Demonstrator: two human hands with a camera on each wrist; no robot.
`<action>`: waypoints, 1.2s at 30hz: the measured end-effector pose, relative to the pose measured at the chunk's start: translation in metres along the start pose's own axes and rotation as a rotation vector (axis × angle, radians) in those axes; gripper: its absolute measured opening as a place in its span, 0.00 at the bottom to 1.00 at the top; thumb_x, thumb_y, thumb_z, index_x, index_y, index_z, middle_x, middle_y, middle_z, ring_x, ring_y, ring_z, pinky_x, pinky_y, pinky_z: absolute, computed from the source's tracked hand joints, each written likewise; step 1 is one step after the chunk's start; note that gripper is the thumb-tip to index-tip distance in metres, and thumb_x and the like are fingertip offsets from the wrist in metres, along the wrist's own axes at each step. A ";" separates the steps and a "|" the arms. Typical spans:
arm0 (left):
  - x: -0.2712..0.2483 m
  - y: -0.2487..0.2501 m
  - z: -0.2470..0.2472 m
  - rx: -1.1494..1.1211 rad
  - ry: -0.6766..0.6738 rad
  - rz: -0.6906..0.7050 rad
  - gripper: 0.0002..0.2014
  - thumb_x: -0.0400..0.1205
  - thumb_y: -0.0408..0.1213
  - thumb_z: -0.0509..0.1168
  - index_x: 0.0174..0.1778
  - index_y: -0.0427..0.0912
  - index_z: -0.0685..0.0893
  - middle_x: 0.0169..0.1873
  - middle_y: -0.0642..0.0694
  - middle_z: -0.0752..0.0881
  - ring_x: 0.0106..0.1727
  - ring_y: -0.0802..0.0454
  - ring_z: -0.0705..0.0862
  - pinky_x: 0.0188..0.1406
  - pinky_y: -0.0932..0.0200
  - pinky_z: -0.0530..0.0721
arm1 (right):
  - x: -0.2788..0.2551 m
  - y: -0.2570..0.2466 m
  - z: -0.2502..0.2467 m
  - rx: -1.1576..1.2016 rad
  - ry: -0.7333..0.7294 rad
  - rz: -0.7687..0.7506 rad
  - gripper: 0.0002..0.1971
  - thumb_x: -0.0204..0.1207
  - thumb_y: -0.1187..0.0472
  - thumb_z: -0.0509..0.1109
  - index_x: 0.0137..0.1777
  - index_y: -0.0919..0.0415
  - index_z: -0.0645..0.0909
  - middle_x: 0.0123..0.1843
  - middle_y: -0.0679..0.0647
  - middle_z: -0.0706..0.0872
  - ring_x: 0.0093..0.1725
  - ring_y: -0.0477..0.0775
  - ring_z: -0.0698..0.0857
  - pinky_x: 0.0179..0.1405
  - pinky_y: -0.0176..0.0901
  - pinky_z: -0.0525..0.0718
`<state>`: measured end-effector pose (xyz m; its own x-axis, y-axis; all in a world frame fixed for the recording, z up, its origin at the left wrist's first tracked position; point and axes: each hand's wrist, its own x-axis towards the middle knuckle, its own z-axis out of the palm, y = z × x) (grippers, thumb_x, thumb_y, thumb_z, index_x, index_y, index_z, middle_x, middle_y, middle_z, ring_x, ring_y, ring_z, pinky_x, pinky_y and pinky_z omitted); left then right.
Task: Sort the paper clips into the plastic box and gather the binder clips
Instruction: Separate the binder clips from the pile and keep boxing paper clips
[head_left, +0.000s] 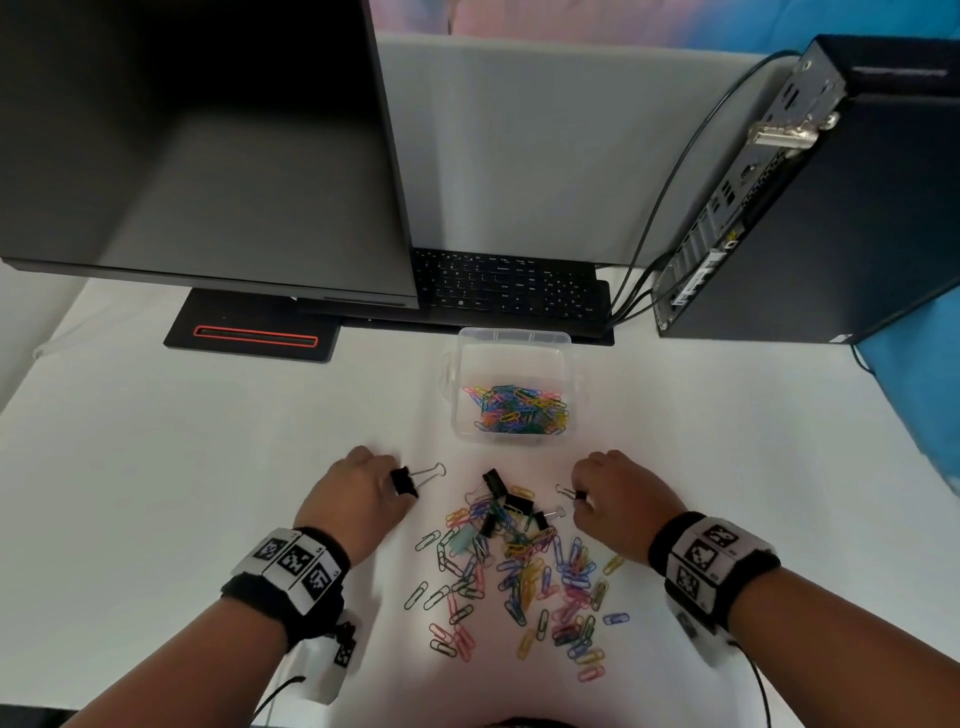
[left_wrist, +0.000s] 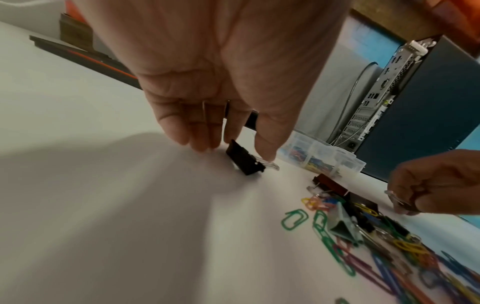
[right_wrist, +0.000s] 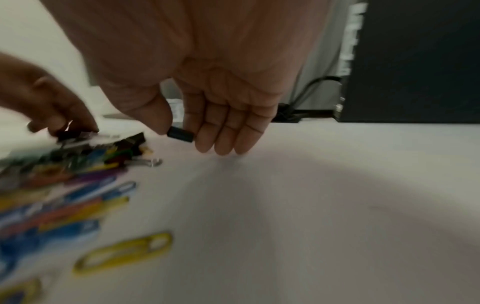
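The left hand pinches a black binder clip against the white desk; the right hand grasps a smaller binder clip between thumb and forefinger. A monitor, keyboard and computer tower stand behind. Four more binder clips top the loose paper clips, too many to count. One plastic box holds others. Only the right wrist view shows the smaller clip's black body.

Office desk, monitor, black keyboard, desktop computer tower with cables, grey partition
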<state>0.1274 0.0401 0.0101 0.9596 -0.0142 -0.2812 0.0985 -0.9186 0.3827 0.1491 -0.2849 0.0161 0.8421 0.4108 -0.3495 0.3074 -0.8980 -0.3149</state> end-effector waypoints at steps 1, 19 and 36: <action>-0.001 0.001 0.000 0.027 0.034 0.040 0.18 0.75 0.48 0.70 0.58 0.46 0.83 0.48 0.46 0.80 0.49 0.42 0.81 0.44 0.52 0.81 | 0.000 0.003 0.000 0.054 -0.006 0.056 0.04 0.71 0.55 0.63 0.39 0.55 0.74 0.39 0.50 0.79 0.43 0.53 0.75 0.39 0.49 0.78; -0.028 0.061 0.037 0.168 -0.218 0.345 0.10 0.74 0.31 0.60 0.50 0.45 0.76 0.45 0.46 0.76 0.39 0.43 0.79 0.33 0.48 0.81 | -0.025 -0.028 0.032 -0.225 0.022 -0.145 0.25 0.58 0.67 0.76 0.57 0.57 0.80 0.48 0.57 0.82 0.45 0.62 0.80 0.34 0.51 0.83; -0.025 0.024 -0.003 -0.632 -0.284 -0.080 0.06 0.77 0.29 0.68 0.36 0.43 0.83 0.29 0.43 0.84 0.30 0.53 0.83 0.29 0.56 0.81 | -0.046 -0.008 0.032 0.142 0.130 -0.035 0.17 0.76 0.67 0.64 0.63 0.55 0.81 0.54 0.50 0.82 0.53 0.54 0.79 0.48 0.50 0.83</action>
<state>0.1068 0.0198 0.0282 0.8451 -0.1379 -0.5165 0.3838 -0.5161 0.7657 0.0934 -0.2917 0.0061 0.8848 0.4096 -0.2221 0.2799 -0.8483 -0.4495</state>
